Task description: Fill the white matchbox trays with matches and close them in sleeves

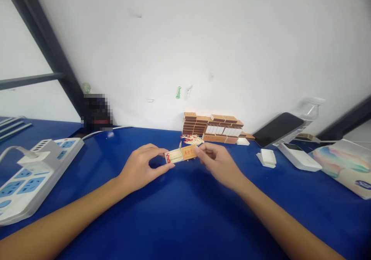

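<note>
A matchbox (189, 152) with an orange sleeve is held between my two hands above the blue table. Its white tray (174, 156) is slid out to the left, showing red-tipped matches inside. My left hand (143, 165) pinches the tray's outer end between thumb and fingers. At the other end, my right hand (216, 160) grips the sleeve, thumb on top. Just behind the box lies a loose pile of matches (192, 139). Stacked matchboxes (213, 126) stand against the wall beyond that pile.
On the left lies a white power strip (37, 175) with a plugged-in cable. To the right are small white pieces (266, 158), a phone (278, 129) leaning on a clear bottle (311, 111), a white device (300, 157) and a tissue pack (344, 167).
</note>
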Action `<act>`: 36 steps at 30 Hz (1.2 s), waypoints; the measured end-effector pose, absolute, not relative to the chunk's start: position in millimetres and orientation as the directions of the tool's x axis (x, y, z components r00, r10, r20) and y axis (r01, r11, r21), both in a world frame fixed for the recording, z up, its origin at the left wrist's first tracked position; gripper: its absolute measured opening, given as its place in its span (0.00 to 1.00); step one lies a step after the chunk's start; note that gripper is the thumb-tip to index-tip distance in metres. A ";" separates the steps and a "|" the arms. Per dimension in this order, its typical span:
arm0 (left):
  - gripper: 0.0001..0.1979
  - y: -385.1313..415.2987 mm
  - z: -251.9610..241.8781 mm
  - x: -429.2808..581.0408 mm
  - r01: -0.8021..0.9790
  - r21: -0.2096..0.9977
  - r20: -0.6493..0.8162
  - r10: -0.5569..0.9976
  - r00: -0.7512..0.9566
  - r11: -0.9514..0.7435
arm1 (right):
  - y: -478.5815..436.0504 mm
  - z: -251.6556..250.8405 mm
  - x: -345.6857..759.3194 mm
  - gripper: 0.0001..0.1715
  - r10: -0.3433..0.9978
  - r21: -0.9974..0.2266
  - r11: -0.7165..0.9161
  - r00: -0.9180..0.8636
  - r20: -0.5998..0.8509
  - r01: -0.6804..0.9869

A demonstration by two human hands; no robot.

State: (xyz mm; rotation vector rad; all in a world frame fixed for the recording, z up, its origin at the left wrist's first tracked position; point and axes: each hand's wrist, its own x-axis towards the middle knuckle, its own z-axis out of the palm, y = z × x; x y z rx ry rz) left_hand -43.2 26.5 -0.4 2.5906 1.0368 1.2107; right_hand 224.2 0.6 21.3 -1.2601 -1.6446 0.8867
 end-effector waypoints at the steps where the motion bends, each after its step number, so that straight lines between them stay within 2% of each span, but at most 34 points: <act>1: 0.14 26.3 -0.4 -43.2 0.541 0.353 0.645 0.618 0.450 -0.763 | -1.4 19.9 219.7 0.27 0.973 -0.914 0.222 -0.135 0.187 0.340; 8: 0.16 26.3 -3.5 -42.5 0.533 0.318 0.659 0.587 0.470 -0.784 | -3.0 22.9 223.6 0.28 0.967 -0.887 0.241 -0.178 0.183 0.395; 12: 0.16 26.2 -3.3 -42.4 0.520 0.313 0.659 0.576 0.484 -0.795 | -3.4 16.0 221.5 0.26 0.971 -0.915 0.198 -0.198 0.133 0.353; 17: 0.19 25.2 -0.4 -42.9 0.523 0.325 0.684 0.578 0.446 -0.788 | -16.5 6.3 205.7 0.37 0.974 -0.891 0.193 0.028 0.224 0.411; 19: 0.19 24.9 0.0 -43.0 0.510 0.339 0.684 0.579 0.444 -0.791 | -27.8 5.7 195.8 0.41 0.974 -0.880 0.224 -0.067 0.216 0.418; 22: 0.20 24.9 0.3 -42.8 0.471 0.346 0.675 0.564 0.476 -0.812 | -43.1 8.0 185.0 0.44 0.950 -0.892 0.222 -0.291 0.108 0.393; 29: 0.19 20.4 1.1 -42.1 0.452 0.306 0.716 0.515 0.470 -0.838 | -52.8 16.5 188.6 0.47 0.921 -0.868 0.250 -0.383 0.076 0.429; 32: 0.18 25.9 9.6 -35.9 0.489 0.262 0.720 0.506 0.475 -0.832 | -45.9 17.2 194.7 0.45 0.933 -0.806 0.315 -0.318 0.167 0.501; 34: 0.19 39.8 24.8 -25.1 0.540 0.233 0.683 0.532 0.501 -0.808 | -33.7 19.4 204.9 0.44 0.935 -0.719 0.349 -0.178 0.306 0.601; 36: 0.18 62.3 47.3 -7.3 0.579 0.202 0.609 0.564 0.557 -0.790 | -17.1 25.0 222.7 0.42 0.883 -0.593 0.334 -0.023 0.469 0.733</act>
